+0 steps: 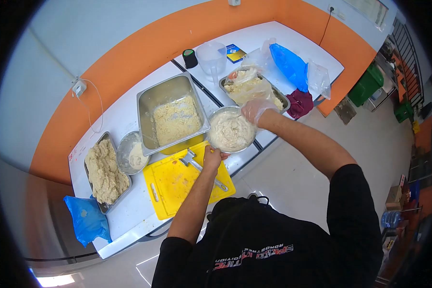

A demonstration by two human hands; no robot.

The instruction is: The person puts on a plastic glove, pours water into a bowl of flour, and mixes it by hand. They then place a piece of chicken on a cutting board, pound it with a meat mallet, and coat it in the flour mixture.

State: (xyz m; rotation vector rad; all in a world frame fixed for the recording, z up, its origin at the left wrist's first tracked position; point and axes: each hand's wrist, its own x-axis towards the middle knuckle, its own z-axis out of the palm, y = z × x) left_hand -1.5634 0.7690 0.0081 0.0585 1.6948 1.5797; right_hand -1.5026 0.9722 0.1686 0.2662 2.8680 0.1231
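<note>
A round metal bowl (232,129) holding pale flour or crumbly mix is between my hands, over the table's front edge. My left hand (213,157) is closed on its near left rim, above the yellow cutting board (167,181). At the bowl's far right rim is my right hand (257,111) in a clear plastic glove, fingers curled against the edge. A metal meat mallet (196,164) lies on the board, beneath my left forearm. Just left of the bowl stands a deep steel pan (146,117) with a layer of crumbly pale mix and whiter powder.
Behind my right hand, a metal tray (284,100) holds plastic-wrapped pale food. A clear jug (211,56), black-and-green container (189,58), blue bag (289,66) and maroon cloth (300,103) sit around it. Leftward are another bowl (125,149), a heaped coated-food tray (105,173) and a blue bag (87,220).
</note>
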